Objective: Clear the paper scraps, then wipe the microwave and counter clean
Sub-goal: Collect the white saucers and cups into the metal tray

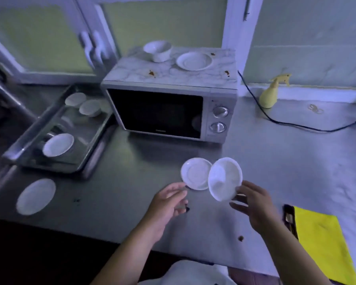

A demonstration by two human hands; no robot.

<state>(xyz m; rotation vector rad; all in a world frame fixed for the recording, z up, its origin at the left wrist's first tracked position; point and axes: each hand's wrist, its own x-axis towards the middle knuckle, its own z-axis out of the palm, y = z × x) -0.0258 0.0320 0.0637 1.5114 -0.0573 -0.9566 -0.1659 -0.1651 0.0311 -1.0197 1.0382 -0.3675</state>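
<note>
A white microwave (169, 112) stands at the back of the steel counter (275, 161); its marbled top carries brown stains, a white bowl (158, 50) and a white plate (194, 61). My right hand (253, 202) holds a small white dish (224, 178) tilted up by its lower edge. Beside it a second small white dish (196, 173) lies flat on the counter, and my left hand (169, 202), fingers loosely curled, touches its near rim. A brown speck (240, 238) and small dark scraps (187, 208) lie on the counter near my hands.
A steel tray (90, 159) at the left holds several white dishes. Another white plate (36, 196) lies near the front left. A yellow cloth (321, 241) lies at the right front, a yellow spray bottle (270, 94) and a black cable (296, 125) behind.
</note>
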